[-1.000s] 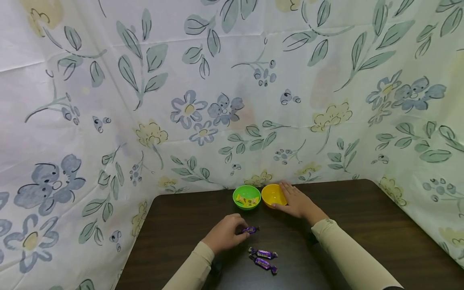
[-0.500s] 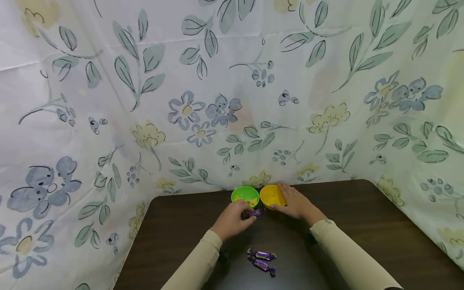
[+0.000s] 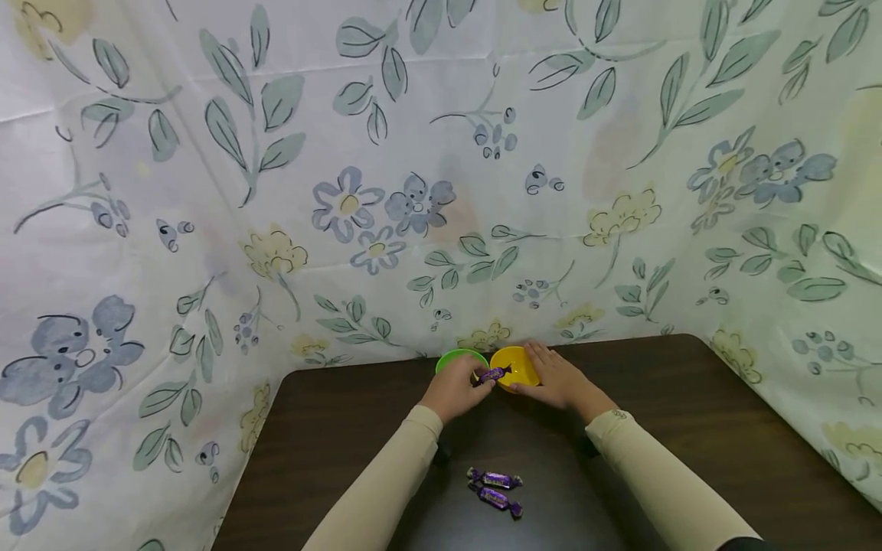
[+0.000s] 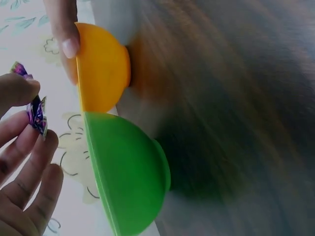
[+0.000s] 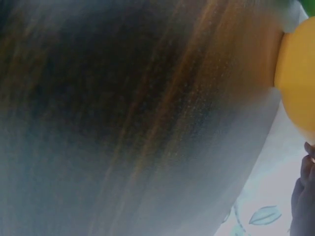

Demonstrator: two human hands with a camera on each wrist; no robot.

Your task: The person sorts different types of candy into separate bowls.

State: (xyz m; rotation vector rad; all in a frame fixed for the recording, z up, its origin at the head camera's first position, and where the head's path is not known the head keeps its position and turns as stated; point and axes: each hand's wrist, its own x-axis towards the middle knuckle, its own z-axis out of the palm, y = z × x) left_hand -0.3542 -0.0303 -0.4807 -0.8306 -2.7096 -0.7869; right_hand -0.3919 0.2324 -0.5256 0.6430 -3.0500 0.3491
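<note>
My left hand point(image 3: 455, 389) pinches a purple twist-wrapped candy point(image 3: 494, 374) between thumb and fingers. In the head view the candy overlaps the near left rim of the yellow bowl point(image 3: 518, 358); in the left wrist view it shows above rim height. Behind my left hand, the green bowl point(image 3: 456, 355) is partly hidden, and so is what lies in it. My right hand point(image 3: 561, 380) holds the yellow bowl at its right side, thumb at the near rim and fingers along the far side. Both bowls stand upright, side by side.
Nearer on the dark wooden table point(image 3: 344, 467) lie two more purple candies, a farther candy point(image 3: 501, 480) and a nearer candy point(image 3: 498, 499). A floral cloth point(image 3: 413, 298) hangs right behind the table's back edge.
My left hand has lifted the purple candy from the table and carried it forward, past the green bowl's front, to the yellow bowl's rim. My right hand has stayed at the yellow bowl.
</note>
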